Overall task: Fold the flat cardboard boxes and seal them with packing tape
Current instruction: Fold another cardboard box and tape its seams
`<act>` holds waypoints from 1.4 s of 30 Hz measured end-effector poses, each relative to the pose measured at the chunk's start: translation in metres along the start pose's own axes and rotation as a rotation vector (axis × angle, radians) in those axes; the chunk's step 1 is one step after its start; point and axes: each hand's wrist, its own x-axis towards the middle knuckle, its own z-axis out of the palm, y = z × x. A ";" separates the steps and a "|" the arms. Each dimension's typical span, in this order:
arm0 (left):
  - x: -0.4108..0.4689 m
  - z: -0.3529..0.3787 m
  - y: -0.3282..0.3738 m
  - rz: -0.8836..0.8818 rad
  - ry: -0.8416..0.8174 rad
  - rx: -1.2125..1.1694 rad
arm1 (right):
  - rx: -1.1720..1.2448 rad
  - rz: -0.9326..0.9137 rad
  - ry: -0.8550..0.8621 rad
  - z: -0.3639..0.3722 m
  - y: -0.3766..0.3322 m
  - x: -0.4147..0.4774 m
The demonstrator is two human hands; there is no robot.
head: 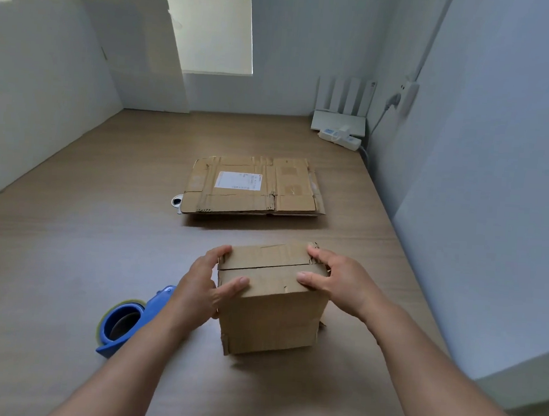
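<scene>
A small folded cardboard box (270, 318) stands upright on the wooden table (69, 242), its two top flaps closed with a seam running across. My left hand (201, 288) grips its left top edge, thumb on the near flap and fingers curled over the far corner. My right hand (336, 278) grips the right top edge the same way. A blue tape dispenser (128, 321) with a roll of tape lies on the table just left of my left forearm. A stack of flat cardboard boxes (252, 186) with a white label lies farther back.
A white router (341, 115) and a power strip (340, 137) sit in the far right corner by the wall. A large board (140, 58) leans against the back wall. A small round object (177, 201) peeks out beside the flat stack.
</scene>
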 end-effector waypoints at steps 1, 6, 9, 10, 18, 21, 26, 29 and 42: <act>-0.001 0.002 -0.001 0.001 -0.002 -0.003 | -0.021 0.003 0.005 0.000 0.001 -0.003; 0.001 0.032 -0.007 0.009 -0.107 0.015 | -0.123 0.080 0.010 -0.001 0.019 -0.011; 0.001 0.048 -0.014 -0.017 -0.179 0.025 | -0.118 0.130 -0.035 0.003 0.038 -0.014; 0.003 0.050 -0.016 -0.015 -0.173 0.024 | -0.092 0.129 -0.032 0.005 0.042 -0.015; 0.004 0.019 -0.034 -0.009 -0.123 0.077 | 0.084 0.086 0.075 0.042 0.035 -0.009; -0.002 0.008 -0.038 -0.021 -0.089 0.106 | 0.107 0.065 0.065 0.052 0.026 -0.007; -0.009 -0.010 -0.042 -0.037 -0.069 0.161 | 0.140 0.002 0.005 0.055 0.015 -0.001; -0.005 -0.009 -0.041 -0.031 -0.053 0.195 | 0.147 0.033 -0.004 0.056 0.016 0.001; -0.034 -0.052 -0.087 -0.250 0.351 0.481 | 0.203 0.033 0.071 0.064 0.019 -0.001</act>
